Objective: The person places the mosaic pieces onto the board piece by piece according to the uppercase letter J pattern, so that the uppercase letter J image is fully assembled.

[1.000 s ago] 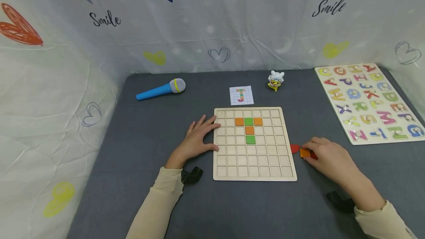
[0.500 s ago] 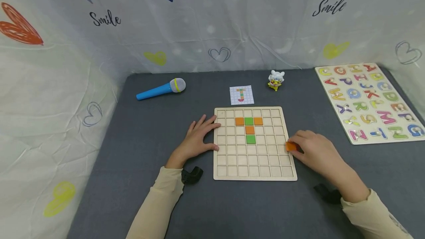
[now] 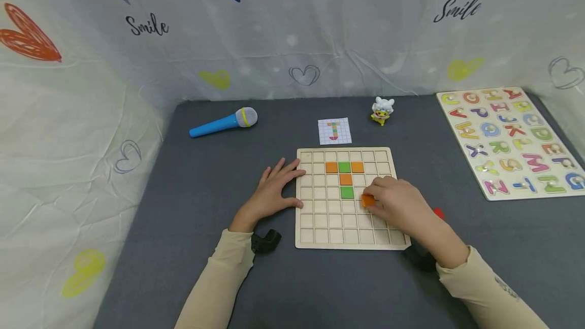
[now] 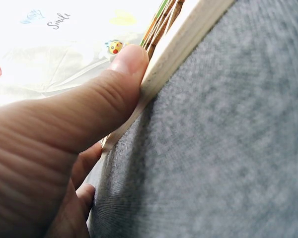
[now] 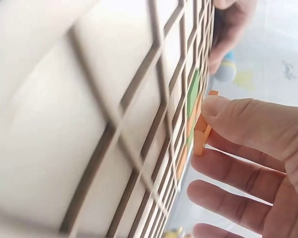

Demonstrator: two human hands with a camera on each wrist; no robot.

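A wooden grid board [image 3: 320, 222] lies on the table. Set in its cells are orange and green square tiles: a row of orange, green [image 3: 344, 167] and orange, with an orange and a green tile below the middle one. My right hand [image 3: 397, 204] pinches another orange square tile [image 3: 367, 200] between thumb and fingers, just above the board, right of and below the lowest green tile. In the right wrist view that orange tile [image 5: 199, 142] stands tilted off the grid. My left hand [image 3: 271, 194] rests with spread fingers against the board's left edge, thumb and fingertips touching it.
Behind the board lies a pattern card [image 3: 335, 131], with a small toy figure [image 3: 382, 110] to its right and a blue toy microphone [image 3: 224, 122] to its left. An alphabet board [image 3: 512, 143] lies at the right. A red piece [image 3: 439, 213] shows partly behind my right wrist.
My right hand has picked up the orange tile from the table right of the board and carried it left over the grid. The left hand stays at the board's edge.
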